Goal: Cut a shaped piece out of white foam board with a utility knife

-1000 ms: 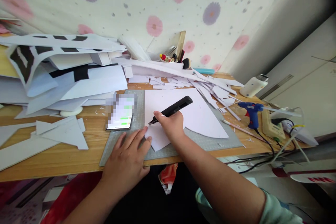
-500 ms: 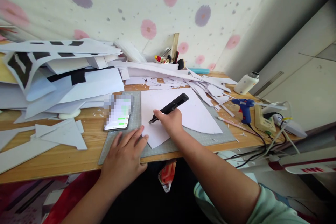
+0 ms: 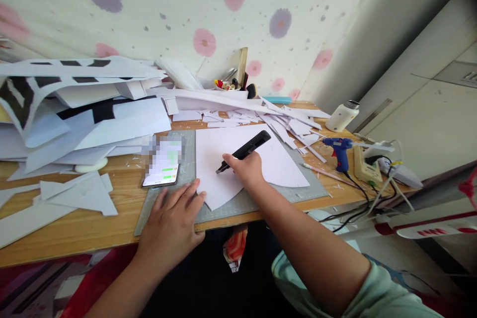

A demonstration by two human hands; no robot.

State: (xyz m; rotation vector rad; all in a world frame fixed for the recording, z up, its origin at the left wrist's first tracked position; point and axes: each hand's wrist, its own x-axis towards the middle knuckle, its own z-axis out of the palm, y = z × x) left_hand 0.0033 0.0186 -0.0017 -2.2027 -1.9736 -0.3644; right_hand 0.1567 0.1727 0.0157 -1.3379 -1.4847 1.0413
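Note:
My right hand (image 3: pixel 248 169) is closed round a black utility knife (image 3: pixel 248 148), its blade end pointing down and left over a white foam board sheet (image 3: pixel 214 146) with curved edges. Whether the tip touches the sheet I cannot tell. Under the sheet lies a grey cutting mat (image 3: pixel 188 146). With its fingers stretched out, my left hand (image 3: pixel 175 213) lies flat on the mat, fingertips at the sheet's lower left edge. Just beyond that hand a smartphone (image 3: pixel 163 164) with a lit, partly blurred screen rests on the mat.
Cut white boards (image 3: pixel 122 121) are piled at the left, with loose offcuts (image 3: pixel 80 191) in front. Strips and scraps (image 3: pixel 286 126) lie along the back. At the right are a blue glue gun (image 3: pixel 341 151), a power strip (image 3: pixel 367 166) with cables, a pencil (image 3: pixel 324 172) and a white bottle (image 3: pixel 342 117).
The knife in my right hand has moved slightly up and right relative to the sheet. My left hand stays at the sheet's edge. The whole view has shifted a little.

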